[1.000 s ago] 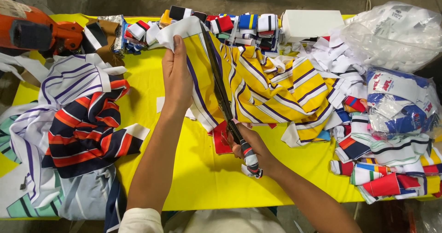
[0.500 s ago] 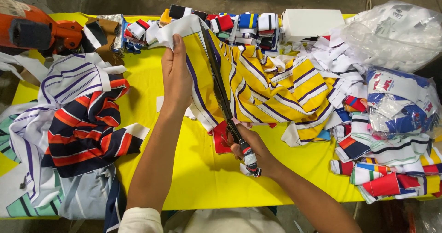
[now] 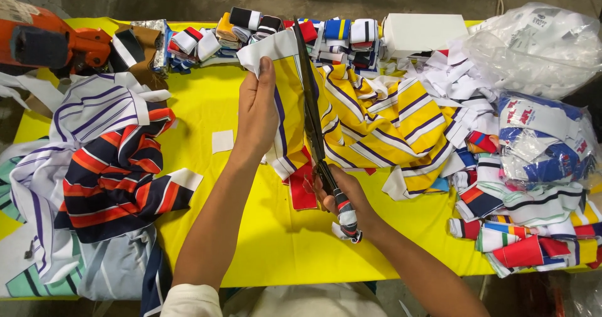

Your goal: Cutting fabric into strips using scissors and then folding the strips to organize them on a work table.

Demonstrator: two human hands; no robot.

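— Around the yellow striped fabric (image 3: 376, 119), what is crowding in?

— Behind it, rolled fabric bands (image 3: 282, 31) are lining the far edge of the yellow tabletop (image 3: 251, 242), with a white box (image 3: 423, 33) just beside them. To its right, striped scraps (image 3: 520, 216) and clear plastic bags (image 3: 539, 47) are piling up. Well to its left, a heap of navy, red and white striped pieces (image 3: 106, 173) is lying, and an orange machine (image 3: 47, 44) is sitting at the far corner.

— And the hands?

— The left hand (image 3: 260, 113) is pinching the fabric's white-edged left strip and holding it up. The right hand (image 3: 342, 198) is closing around the wrapped handles of long black scissors (image 3: 310, 104), whose blades are running along the fabric's left part.

— Anything hard to make out?

— The scissor handles are mostly hiding inside the right hand. A red piece (image 3: 301, 191) is lying partly under the fabric, beneath the blades. The machine and the left heap are being cut off by the frame's edge, and I cannot tell whether the blades are parted.
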